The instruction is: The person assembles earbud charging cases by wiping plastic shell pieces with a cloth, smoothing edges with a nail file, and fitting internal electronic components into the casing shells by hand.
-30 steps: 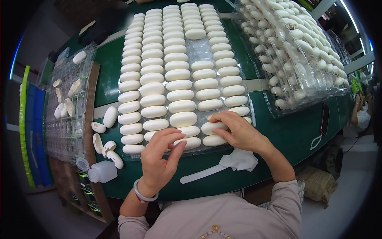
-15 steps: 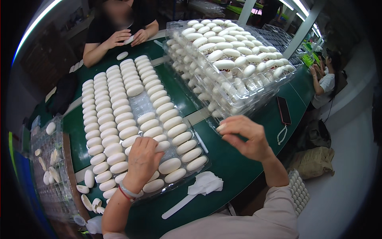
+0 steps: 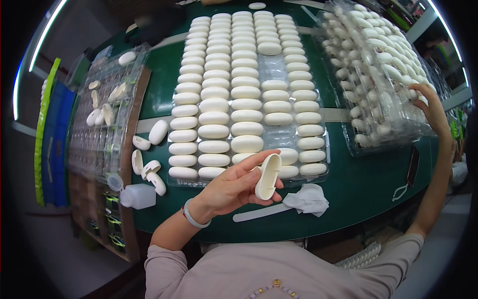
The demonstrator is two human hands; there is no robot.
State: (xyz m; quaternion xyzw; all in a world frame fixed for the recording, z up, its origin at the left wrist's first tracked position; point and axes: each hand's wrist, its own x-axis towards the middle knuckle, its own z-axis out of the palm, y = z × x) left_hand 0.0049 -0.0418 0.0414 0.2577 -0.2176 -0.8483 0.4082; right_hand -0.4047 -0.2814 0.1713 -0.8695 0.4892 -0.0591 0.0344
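Note:
My left hand (image 3: 234, 187) holds a cream oval shell (image 3: 268, 176) upright by its edge, its hollow side showing, just in front of the near rim of a clear tray (image 3: 321, 174). That tray is filled with rows of cream oval pieces (image 3: 215, 104). My right hand (image 3: 428, 107) is stretched far to the right and rests on a stack of clear trays (image 3: 383, 70) packed with white oval pieces. Whether its fingers grip anything cannot be told.
A green table (image 3: 358, 184) carries the trays. A white cloth (image 3: 308, 199) and a flat white stick (image 3: 256, 213) lie near its front edge. Loose oval shells (image 3: 149, 164) and a small white bottle (image 3: 137, 196) sit at left, beside another clear tray (image 3: 107, 109). A dark phone (image 3: 413, 167) lies at right.
The head turned back toward the middle tray. My left hand lifted an oval shell off the tray. My right hand reached out to the stacked trays at right.

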